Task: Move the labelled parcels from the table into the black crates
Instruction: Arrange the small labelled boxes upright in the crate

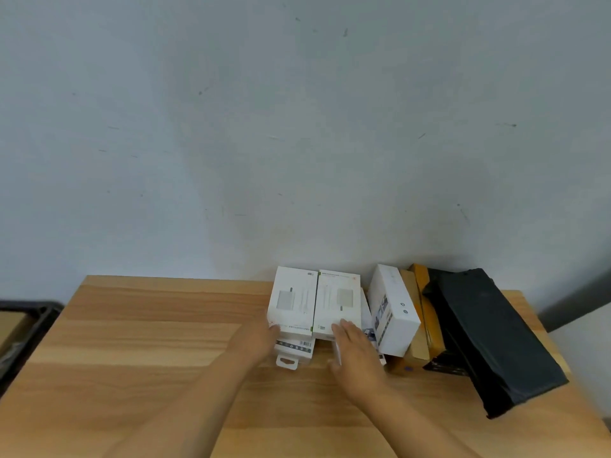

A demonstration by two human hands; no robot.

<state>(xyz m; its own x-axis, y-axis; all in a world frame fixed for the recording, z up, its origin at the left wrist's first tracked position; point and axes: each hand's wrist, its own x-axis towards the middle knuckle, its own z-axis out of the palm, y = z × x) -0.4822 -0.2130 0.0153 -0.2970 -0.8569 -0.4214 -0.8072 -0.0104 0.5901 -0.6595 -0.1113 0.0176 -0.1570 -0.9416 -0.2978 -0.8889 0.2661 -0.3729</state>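
Both hands, left (256,338) and right (355,350), flat-fingered on glossy white cardboard boxes (314,302), grained wooden table (148,342).

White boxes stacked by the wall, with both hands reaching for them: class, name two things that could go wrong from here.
1. The two white boxes on top lie side by side over a smaller hang-tab box; lifting them together with the left hand and right hand could let one slip.
2. The upright white box stands right beside the stack, so a nudge might topple it.
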